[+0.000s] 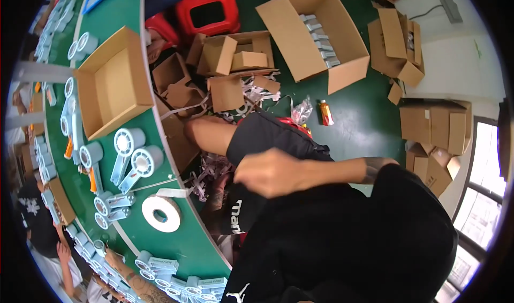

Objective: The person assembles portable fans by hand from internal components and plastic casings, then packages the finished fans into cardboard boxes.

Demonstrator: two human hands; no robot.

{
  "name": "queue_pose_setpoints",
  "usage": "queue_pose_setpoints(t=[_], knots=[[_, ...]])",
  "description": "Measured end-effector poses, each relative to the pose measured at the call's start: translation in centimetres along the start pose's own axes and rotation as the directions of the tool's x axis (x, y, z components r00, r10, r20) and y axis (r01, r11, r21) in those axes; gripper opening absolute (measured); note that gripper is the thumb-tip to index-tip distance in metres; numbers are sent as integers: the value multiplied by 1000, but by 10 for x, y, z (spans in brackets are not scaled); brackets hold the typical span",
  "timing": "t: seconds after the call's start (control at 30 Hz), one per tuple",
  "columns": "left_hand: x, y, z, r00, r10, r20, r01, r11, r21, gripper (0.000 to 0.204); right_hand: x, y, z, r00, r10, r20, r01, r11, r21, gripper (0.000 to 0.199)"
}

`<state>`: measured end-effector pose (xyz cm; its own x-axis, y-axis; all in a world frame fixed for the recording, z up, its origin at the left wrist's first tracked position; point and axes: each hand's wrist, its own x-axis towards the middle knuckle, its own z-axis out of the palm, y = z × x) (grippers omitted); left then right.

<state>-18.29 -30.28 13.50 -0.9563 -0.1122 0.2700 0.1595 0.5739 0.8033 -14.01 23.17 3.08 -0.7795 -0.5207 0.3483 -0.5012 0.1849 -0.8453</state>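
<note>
My right hand (270,173) is curled into a blurred fist above my lap, in front of my black shorts (273,137). What it holds, if anything, is hidden. My left hand does not show. Nearest on the green table (198,238) lies a roll of white tape (161,214), its loose end toward the edge. Beyond it are light-blue handheld fans (145,162), some in pairs, and one fan (91,155) beside an orange strip. An open, shallow cardboard box (115,83) stands on the table, with nothing seen inside.
A tattooed forearm (136,284), apparently a co-worker's, reaches among fans at the lower left. On the floor are a large carton (342,43) with grey-blue pieces, torn cardboard (227,94), a red stool (209,8) and a red-orange bottle (326,113). More cartons (428,126) line the right wall.
</note>
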Motion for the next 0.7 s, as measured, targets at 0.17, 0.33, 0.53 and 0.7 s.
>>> queue_pose_setpoints(t=[0.17, 0.33, 0.53, 0.7], knots=[[36, 50, 51, 987, 162, 10, -162, 987, -1, 36, -94, 75, -95, 694, 634, -342, -670, 742, 17, 13], [11, 106, 64, 966, 255, -51, -247, 961, 126, 40, -177, 127, -117, 378, 853, -361, -857, 469, 211, 21], [-32, 201, 64, 856, -149, -494, 73, 983, -169, 35, -238, 162, -129, 342, 894, -288, -857, 423, 295, 32], [-67, 322, 195, 968, 249, -38, -220, 759, -613, 43, -215, 162, -122, 508, 840, -189, -852, 522, 29, 31]])
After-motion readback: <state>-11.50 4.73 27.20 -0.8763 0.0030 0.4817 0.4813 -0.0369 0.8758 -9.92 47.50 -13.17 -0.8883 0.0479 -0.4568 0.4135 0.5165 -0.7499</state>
